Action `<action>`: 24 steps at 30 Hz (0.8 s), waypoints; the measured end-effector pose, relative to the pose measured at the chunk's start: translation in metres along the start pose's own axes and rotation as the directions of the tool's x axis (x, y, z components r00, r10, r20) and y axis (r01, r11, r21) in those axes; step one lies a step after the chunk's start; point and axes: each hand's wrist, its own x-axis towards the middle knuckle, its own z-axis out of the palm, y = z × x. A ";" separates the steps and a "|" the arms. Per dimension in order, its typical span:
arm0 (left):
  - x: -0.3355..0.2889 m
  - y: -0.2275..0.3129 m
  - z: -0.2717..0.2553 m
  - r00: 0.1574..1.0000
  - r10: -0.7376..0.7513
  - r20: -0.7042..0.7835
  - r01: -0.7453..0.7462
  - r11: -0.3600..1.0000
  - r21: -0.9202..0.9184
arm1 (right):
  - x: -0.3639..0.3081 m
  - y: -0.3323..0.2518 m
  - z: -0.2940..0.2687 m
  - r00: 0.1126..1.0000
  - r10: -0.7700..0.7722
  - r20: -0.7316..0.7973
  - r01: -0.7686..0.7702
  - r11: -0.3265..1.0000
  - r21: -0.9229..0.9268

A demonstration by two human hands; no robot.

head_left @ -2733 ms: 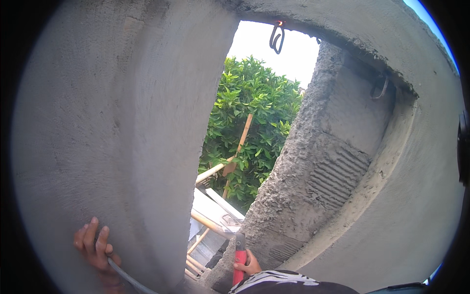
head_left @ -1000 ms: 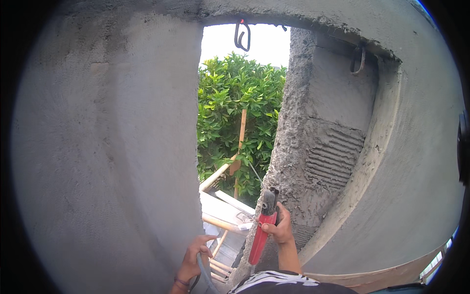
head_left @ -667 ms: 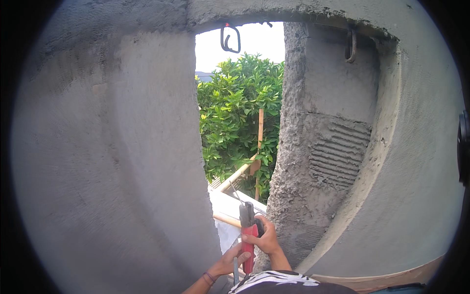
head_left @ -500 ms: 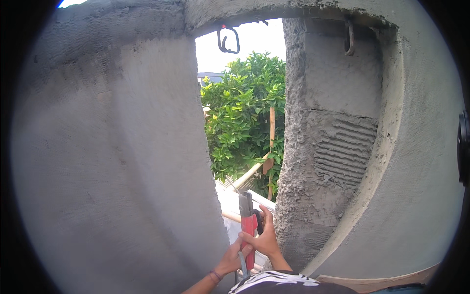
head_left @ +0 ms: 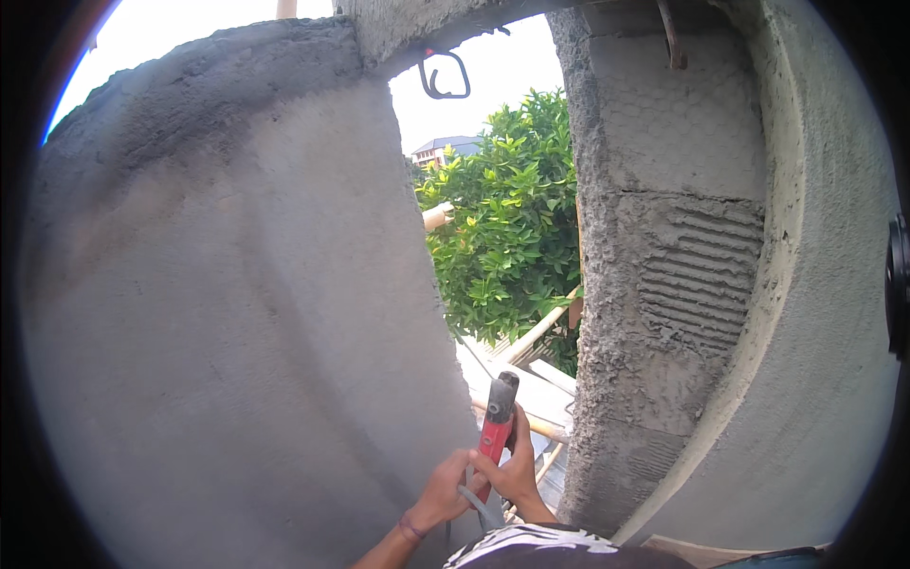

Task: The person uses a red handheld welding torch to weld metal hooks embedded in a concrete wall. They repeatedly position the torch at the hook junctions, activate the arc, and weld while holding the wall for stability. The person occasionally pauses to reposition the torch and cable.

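Observation:
A red angle grinder (head_left: 492,438) with a dark grey head points up and away from me, low in the gap between two rough walls. Around the rear of its body my left hand (head_left: 445,488) is closed, a band on its wrist. My right hand (head_left: 515,474) grips the body from the right, its thumb lying across it and its fingers partly hidden behind. A grey cable (head_left: 481,505) curves off near my left hand. The grinder's disc cannot be made out.
A grey plastered wall (head_left: 284,266) fills the left. To the right stands a rough-edged block wall (head_left: 654,370) with ridged mortar. Bent rebar (head_left: 445,81) hangs from the beam above. Beyond the gap are a leafy tree (head_left: 512,209) and a bamboo pole (head_left: 536,337).
The view has shifted, showing more sky at the upper left. The grinder has tilted and turned, its head leaning right; both hands still hold it.

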 end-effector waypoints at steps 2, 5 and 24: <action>-0.006 -0.001 -0.003 1.000 0.001 -0.028 0.000 0.998 0.063 | 0.000 -0.002 -0.001 1.000 0.025 -0.012 -0.025 1.000 0.001; -0.016 -0.007 -0.006 0.999 -0.041 -0.033 0.036 0.991 -0.128 | 0.000 -0.002 -0.002 0.998 0.049 -0.039 -0.045 0.994 0.104; -0.025 -0.024 -0.012 0.986 0.000 -0.169 -0.017 0.995 -0.099 | 0.048 -0.029 0.018 0.998 -0.063 0.004 0.062 0.986 0.153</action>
